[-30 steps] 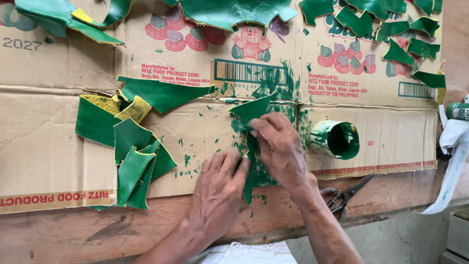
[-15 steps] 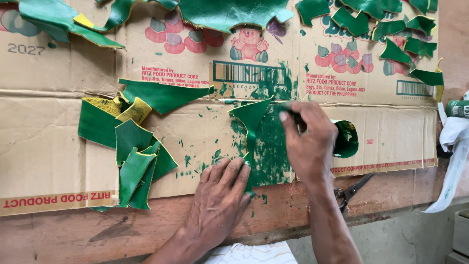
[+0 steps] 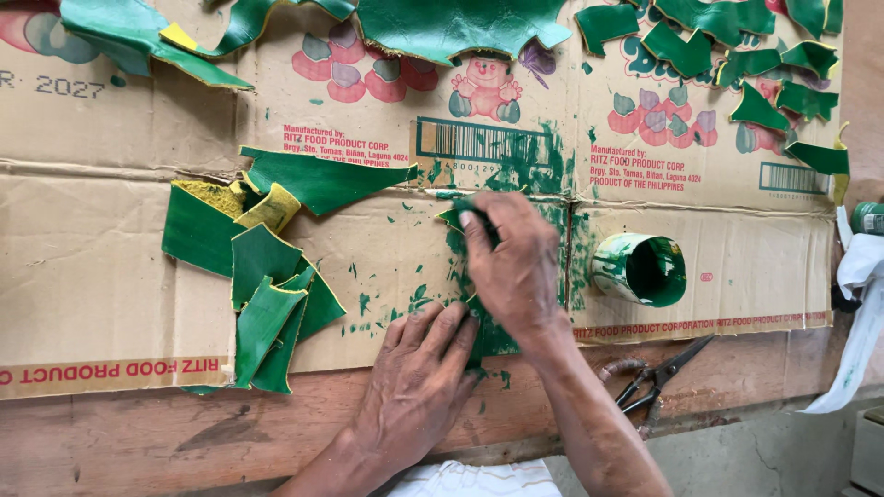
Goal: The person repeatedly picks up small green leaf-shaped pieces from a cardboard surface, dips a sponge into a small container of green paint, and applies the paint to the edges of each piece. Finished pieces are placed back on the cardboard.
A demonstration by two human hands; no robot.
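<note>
Both hands' fingers [image 3: 433, 336] press flat, unclenched, on a jagged green leather scrap [image 3: 486, 336] atop paint-smeared cardboard [image 3: 110, 285], scissors [image 3: 658, 377] nearby.

Flattened brown corrugated cardboard sheet [image 3: 110, 276], matt, creased, smeared with wet-looking green paint. Green-painted leather-like scraps [image 3: 267, 304], slightly glossy on the painted face, with rough yellowish fibrous undersides and pale cut edges. Small paint-covered cylindrical cup [image 3: 640, 269], green and glossy inside. Dark metal scissors [image 3: 658, 377], dull, on worn reddish wooden tabletop [image 3: 138, 442], rough and scratched. White crumpled cloth [image 3: 861, 313], soft, matt.
</note>
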